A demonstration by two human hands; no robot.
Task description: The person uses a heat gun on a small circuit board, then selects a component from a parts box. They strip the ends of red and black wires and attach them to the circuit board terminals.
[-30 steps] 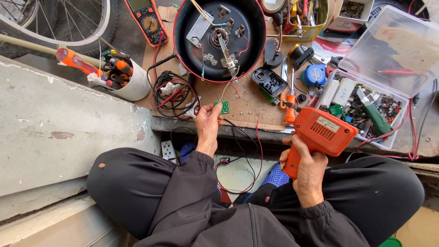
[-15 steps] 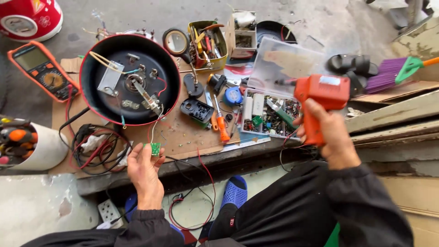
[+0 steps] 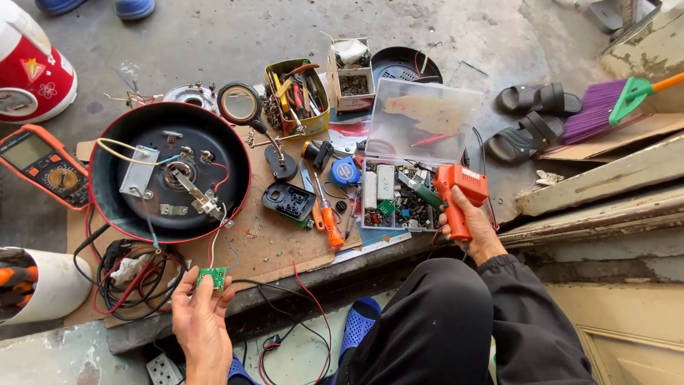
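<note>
My left hand (image 3: 201,322) pinches a small green circuit board (image 3: 211,276) at the front edge of a cardboard sheet (image 3: 285,246); thin wires run from the board up to an upturned black round appliance base (image 3: 169,171). My right hand (image 3: 472,229) grips the handle of an orange soldering gun (image 3: 459,192), its tip held low over a clear plastic parts box (image 3: 399,203) full of small components. The two hands are far apart.
An orange multimeter (image 3: 44,165) lies far left, with tangled leads (image 3: 132,274) and a white tub of tools (image 3: 35,281) below it. A magnifier (image 3: 240,105), yellow tool tin (image 3: 296,96), orange screwdriver (image 3: 328,217), black sandals (image 3: 527,117) and purple broom (image 3: 609,107) lie beyond.
The view has swung to the right and pulled back. My right hand has lowered the soldering gun to the parts box. My left hand still holds the green board.
</note>
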